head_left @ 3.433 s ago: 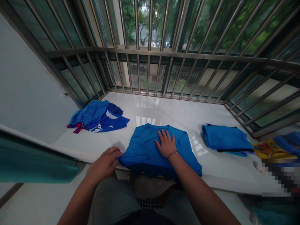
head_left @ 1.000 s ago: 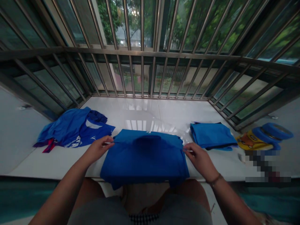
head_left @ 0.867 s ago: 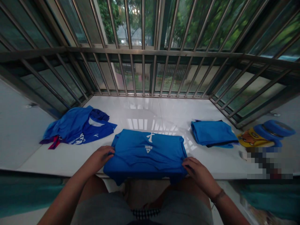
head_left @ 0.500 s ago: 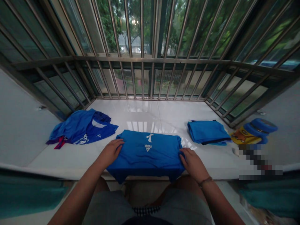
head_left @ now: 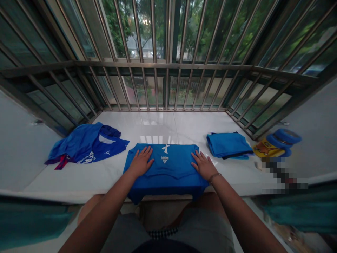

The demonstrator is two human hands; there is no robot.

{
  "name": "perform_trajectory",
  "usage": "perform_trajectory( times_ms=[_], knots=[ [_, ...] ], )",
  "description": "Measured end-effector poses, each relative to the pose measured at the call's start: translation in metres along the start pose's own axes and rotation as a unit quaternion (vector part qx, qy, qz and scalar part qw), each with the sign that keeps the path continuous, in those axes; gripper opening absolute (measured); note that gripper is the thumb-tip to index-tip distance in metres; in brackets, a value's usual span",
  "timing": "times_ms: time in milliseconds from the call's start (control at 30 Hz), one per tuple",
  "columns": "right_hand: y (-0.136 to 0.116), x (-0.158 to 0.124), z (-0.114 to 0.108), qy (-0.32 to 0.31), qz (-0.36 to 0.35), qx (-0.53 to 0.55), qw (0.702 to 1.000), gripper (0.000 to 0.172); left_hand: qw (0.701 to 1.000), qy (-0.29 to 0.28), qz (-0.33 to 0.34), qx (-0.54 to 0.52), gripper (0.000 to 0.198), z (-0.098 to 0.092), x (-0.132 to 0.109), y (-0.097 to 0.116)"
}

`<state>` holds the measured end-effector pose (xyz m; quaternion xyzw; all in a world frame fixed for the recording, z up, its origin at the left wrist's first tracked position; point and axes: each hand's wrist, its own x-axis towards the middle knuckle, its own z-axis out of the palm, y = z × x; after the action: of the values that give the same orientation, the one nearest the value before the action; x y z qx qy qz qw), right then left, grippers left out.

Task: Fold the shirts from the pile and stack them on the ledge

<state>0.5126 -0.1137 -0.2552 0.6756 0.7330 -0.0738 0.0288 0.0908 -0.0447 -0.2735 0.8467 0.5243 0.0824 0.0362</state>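
A blue T-shirt [head_left: 168, 177] with white print lies partly folded on the white window ledge [head_left: 163, 128], its lower part hanging over the front edge. On the left part of the shirt my left hand [head_left: 142, 162] rests flat, fingers spread. My right hand [head_left: 204, 165] lies with its fingers apart on the shirt's right edge; a thin bracelet circles that wrist. Neither hand grips the cloth.
Crumpled blue clothes [head_left: 84, 146] lie to the left, with a red piece under them. A folded blue stack [head_left: 228, 144] sits to the right, beside a yellow-and-blue container [head_left: 275, 142]. Metal bars [head_left: 166, 88] close off the window behind.
Both hands have let go of the shirt's side edges and moved inward, now lying flat on top of it. The view has shifted slightly.
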Motion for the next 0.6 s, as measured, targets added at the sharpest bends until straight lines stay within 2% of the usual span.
perform_trajectory(
  times_ms=[200,300,400,500,600],
  knots=[
    [0.022,0.055,-0.007,0.018,-0.022,0.023,0.999,0.063,0.999,0.008,-0.028,-0.037,0.066,-0.006,0.033,0.005],
    [0.024,0.070,-0.006,0.026,-0.018,0.031,0.999,0.062,0.997,0.028,-0.041,-0.054,0.064,-0.006,0.042,0.008],
    [0.022,0.068,0.002,0.063,-0.005,0.037,0.997,0.058,0.994,0.068,-0.043,-0.073,0.056,-0.006,0.040,0.008],
    [0.024,0.058,0.014,0.139,0.002,0.071,0.988,0.059,0.986,0.121,-0.063,-0.091,0.043,-0.010,0.031,0.004],
    [0.030,0.052,0.021,0.187,0.003,0.112,0.976,0.057,0.980,0.141,-0.099,-0.099,0.047,-0.013,0.020,-0.005]
  ],
)
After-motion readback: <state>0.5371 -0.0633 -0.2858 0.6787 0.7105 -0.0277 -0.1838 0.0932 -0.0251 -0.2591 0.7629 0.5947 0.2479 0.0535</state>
